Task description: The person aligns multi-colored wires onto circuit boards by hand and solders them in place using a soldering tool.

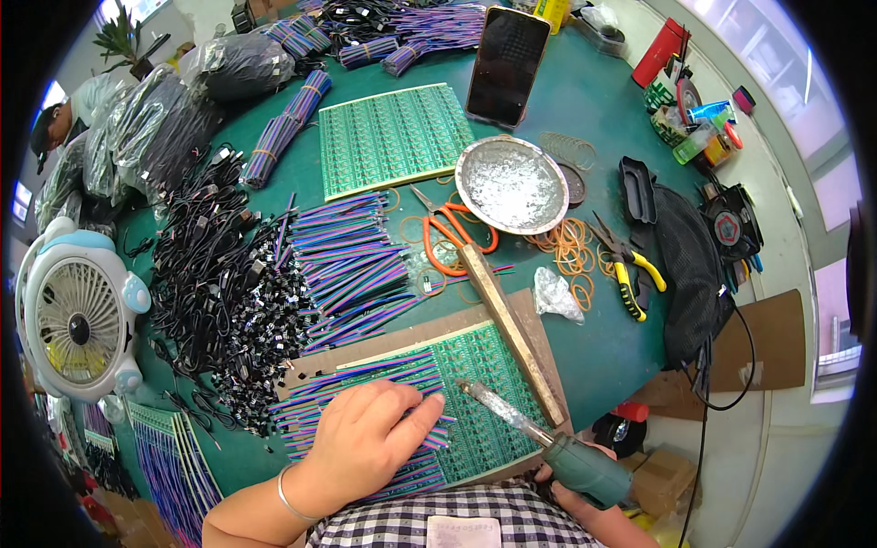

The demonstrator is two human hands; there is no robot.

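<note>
My left hand (365, 437) is curled down over a row of blue, purple and pink wires (388, 367), its fingers closed on wires at the board; the fingertips are partly hidden. The wires lie across the left part of a green circuit board panel (489, 388). My right hand (568, 502) grips the green handle of a soldering iron (585, 468), mostly hidden behind it. The iron's pale barrel slants up and left, its dark tip over the panel near my left hand. A wooden bar (512, 333) lies along the panel's right edge, on a piece of cardboard (534, 315).
Beyond the panel are loose wires (352, 256), orange-handled cutters (445, 239), a metal bowl (512, 185), rubber bands (574, 251) and yellow-black pliers (630, 274). Heaped black cables (206, 256) and a fan (80, 315) stand left. A phone (507, 66) is propped behind another board panel (395, 137).
</note>
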